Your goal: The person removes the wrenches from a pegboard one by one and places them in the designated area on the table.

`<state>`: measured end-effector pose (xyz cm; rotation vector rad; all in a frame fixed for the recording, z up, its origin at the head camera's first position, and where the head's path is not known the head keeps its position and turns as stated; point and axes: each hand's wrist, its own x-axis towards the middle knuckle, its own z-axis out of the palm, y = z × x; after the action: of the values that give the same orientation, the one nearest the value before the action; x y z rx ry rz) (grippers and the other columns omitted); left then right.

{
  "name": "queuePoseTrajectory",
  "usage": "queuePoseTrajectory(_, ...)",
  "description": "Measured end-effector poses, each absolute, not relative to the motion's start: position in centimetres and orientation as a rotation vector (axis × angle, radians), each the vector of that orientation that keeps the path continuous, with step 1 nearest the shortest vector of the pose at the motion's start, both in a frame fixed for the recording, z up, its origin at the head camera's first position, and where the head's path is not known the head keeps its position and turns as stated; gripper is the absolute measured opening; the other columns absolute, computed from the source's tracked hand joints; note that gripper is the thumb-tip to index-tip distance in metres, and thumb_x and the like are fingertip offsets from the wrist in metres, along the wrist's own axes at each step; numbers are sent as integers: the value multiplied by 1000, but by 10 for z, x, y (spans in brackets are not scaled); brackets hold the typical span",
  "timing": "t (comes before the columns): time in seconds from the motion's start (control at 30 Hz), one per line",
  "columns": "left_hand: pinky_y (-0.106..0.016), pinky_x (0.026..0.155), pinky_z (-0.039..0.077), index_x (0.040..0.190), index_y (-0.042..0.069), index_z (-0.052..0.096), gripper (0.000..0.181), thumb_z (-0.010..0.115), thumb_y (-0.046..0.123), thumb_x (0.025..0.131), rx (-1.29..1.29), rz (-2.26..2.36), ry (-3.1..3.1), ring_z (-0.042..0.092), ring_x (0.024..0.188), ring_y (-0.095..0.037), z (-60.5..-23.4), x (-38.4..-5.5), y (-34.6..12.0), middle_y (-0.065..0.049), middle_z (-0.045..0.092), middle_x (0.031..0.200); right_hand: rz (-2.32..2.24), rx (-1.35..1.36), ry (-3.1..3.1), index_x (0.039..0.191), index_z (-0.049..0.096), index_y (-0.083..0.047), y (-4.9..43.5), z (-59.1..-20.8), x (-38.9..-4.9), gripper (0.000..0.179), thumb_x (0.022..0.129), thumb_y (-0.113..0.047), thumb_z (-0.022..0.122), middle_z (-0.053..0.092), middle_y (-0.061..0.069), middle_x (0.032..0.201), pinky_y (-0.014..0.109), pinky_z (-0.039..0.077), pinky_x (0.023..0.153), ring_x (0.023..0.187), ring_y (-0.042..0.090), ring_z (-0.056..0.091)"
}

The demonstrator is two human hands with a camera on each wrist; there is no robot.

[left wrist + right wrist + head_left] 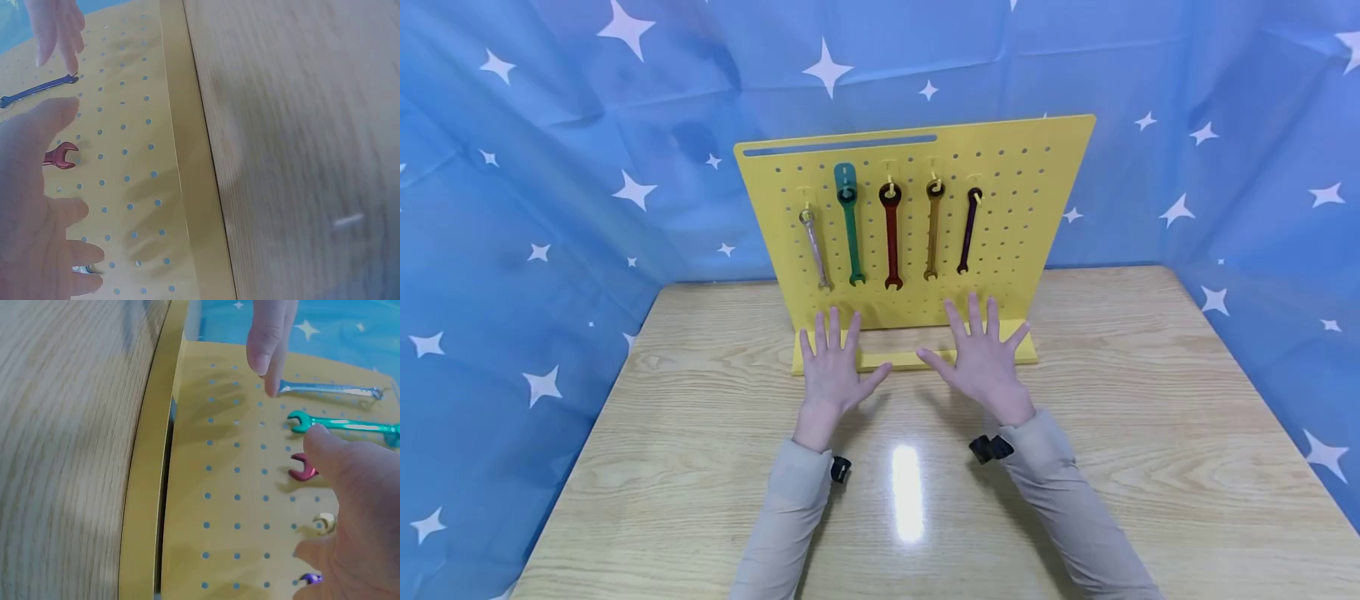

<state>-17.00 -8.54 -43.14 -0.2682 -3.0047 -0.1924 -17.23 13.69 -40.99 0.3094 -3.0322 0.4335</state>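
Observation:
My left hand (831,375) is held with fingers spread before the lower left of a yellow pegboard (1045,192), holding nothing. Likewise spread and holding nothing, my right hand (988,364) is before the board's lower right. Above the hands, wrenches hang from hooks in a row: a silver wrench (815,250), a green wrench (852,237), a red wrench (892,237), a gold-brown wrench (932,229) and a dark purple wrench (969,233). In the right wrist view the right hand (369,506) partly covers the red, gold and purple wrenches.
The pegboard stands on a yellow base (910,360) at the back of a wooden table (685,433). Behind it and at both sides hangs a blue curtain with white stars (625,92). A small black device (991,449) sits at the right wrist, another black device (841,469) at the left.

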Motion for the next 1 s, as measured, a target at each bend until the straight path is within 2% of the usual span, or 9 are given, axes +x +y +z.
queuePoseTrajectory(0.17,-61,107,14,148,15,27,88,49,69,82,-303,-189,-2893,17,138,-41,-432,-172,-90,-20,21,151,464,326,-2958,150,19,-15,140,-409,-177,87,86,-68,44,8,20,154,78,-2,92,139,45,4)
queuePoseTrajectory(0.23,-61,105,19,145,13,34,83,53,64,83,-322,-210,-2796,26,135,-41,-433,-175,-94,-20,30,148,503,341,-2881,149,24,-11,141,-407,-181,85,87,-62,51,16,23,152,77,8,94,137,47,14)
queuePoseTrajectory(0.33,-61,102,26,138,8,44,70,60,51,84,-343,-310,-2632,39,128,-40,-429,-181,-101,-20,43,140,625,374,-2688,141,36,-2,144,-404,-191,75,86,-45,63,36,25,143,68,34,90,126,47,36)
queuePoseTrajectory(0.43,-58,100,31,128,2,51,55,65,33,85,-362,-480,-2476,49,117,-39,-424,-189,-110,-20,53,129,798,361,-2534,133,44,5,147,-398,-199,61,86,-27,67,49,26,130,56,45,83,115,43,48)
queuePoseTrajectory(0.47,-57,98,33,125,0,54,50,66,26,84,-363,-540,-2427,52,114,-38,-422,-192,-114,-20,56,126,860,354,-2486,130,46,7,149,-396,-202,56,86,-21,67,52,26,126,53,46,82,112,41,51)
queuePoseTrajectory(0.53,-55,96,36,119,-3,57,42,68,16,83,-354,-653,-2347,55,108,-38,-419,-199,-122,-21,60,119,977,325,-2430,127,48,8,150,-391,-207,50,87,-14,66,54,26,121,51,43,87,109,39,52)
queuePoseTrajectory(0.67,-52,93,39,113,-6,60,31,64,6,85,-299,-769,-2292,58,101,-38,-416,-214,-140,-21,63,110,1135,309,-2292,120,51,11,153,-386,-221,39,85,-3,65,57,26,110,50,43,85,101,38,54)
queuePoseTrajectory(0.83,-48,92,41,108,-7,62,24,61,4,87,-237,-797,-2328,59,99,-37,-416,-230,-161,-22,64,106,1252,241,-2189,113,56,8,153,-381,-237,30,85,-1,65,60,22,101,44,47,76,93,34,58)
queuePoseTrajectory(1.0,-44,88,44,101,-9,61,18,59,2,88,-177,-973,-2315,58,95,-36,-417,-240,-174,-23,63,98,1305,165,-2095,107,59,8,147,-380,-250,25,85,-3,67,62,21,96,31,47,69,85,30,60)
